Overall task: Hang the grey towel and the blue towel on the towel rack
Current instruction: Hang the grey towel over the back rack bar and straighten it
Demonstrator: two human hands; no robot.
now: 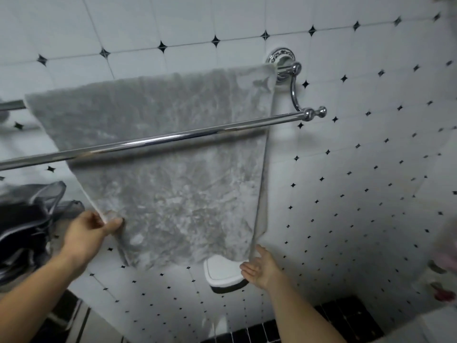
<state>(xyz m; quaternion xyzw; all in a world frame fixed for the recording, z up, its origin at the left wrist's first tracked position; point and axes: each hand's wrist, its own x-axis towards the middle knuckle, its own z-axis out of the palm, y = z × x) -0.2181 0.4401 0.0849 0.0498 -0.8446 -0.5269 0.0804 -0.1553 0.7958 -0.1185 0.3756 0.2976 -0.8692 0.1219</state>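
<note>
The grey towel (158, 174) hangs spread over the back bar of the chrome towel rack (294, 90), behind the front bar (148, 142). My left hand (91, 231) pinches the towel's lower left corner between thumb and fingers. Beside the lower right corner, my right hand (259, 267) is held flat with fingers apart, touching or just off the edge. No blue towel is clearly visible.
The wall is white tile with small black diamonds. A pile of dark grey and black fabric (27, 219) lies at the left. A white and black soap-dish-like object (222, 278) sticks out below the towel. Black floor tiles (346, 323) show at the bottom.
</note>
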